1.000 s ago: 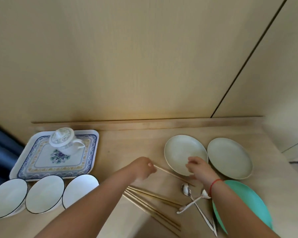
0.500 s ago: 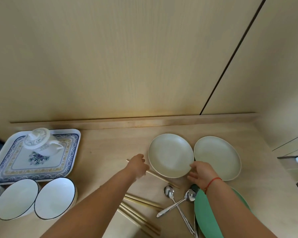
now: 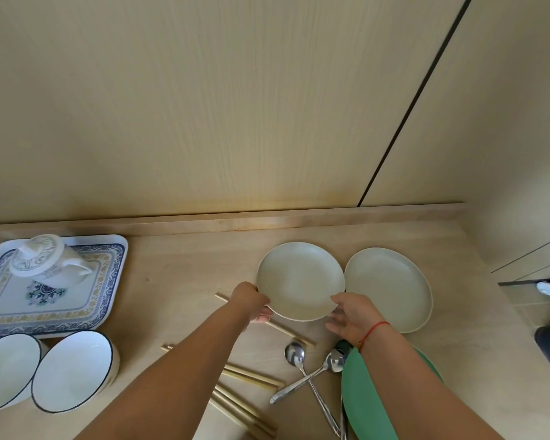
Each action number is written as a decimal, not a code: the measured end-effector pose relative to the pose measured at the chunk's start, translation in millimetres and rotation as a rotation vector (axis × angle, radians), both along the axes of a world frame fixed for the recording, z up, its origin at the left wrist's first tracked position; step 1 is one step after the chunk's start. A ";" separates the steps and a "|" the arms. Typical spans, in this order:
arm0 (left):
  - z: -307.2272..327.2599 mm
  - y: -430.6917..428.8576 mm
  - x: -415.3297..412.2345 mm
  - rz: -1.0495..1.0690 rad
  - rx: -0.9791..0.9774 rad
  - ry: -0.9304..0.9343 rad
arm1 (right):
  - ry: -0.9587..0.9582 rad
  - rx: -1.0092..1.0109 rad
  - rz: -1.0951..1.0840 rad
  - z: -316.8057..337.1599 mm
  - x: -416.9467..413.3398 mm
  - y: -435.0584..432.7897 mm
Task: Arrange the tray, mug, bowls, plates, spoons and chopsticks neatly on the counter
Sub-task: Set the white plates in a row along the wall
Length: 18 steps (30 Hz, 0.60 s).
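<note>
The left hand point(image 3: 251, 301) and right hand point(image 3: 351, 315) grip opposite rims of the left cream plate point(image 3: 299, 281), which sits just beside the second cream plate point(image 3: 391, 287) on the tabletop point(image 3: 188, 265). One chopstick point(image 3: 289, 331) lies diagonally under the left hand, running far-left to near-right, with the crossed spoons point(image 3: 308, 377) nearer.

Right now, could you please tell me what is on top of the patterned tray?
Only a lidded white mug stands on the tray, near its far edge. Its lid hides the mug's inside.

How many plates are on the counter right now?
3. The left cream plate sits in the middle, the right cream plate is right beside it, and the green plate lies nearest the camera, partly out of frame. Others could be hidden beneath it.
</note>
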<state>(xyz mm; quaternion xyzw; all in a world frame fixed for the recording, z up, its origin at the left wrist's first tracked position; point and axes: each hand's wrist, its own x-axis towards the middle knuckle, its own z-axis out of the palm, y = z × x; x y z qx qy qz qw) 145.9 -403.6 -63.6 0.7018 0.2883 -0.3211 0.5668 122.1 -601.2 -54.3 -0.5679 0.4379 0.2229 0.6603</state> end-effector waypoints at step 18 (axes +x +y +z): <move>-0.8 95.6 -11.4 0.253 0.046 -0.146 | -0.205 0.000 0.395 21.8 28.1 89.3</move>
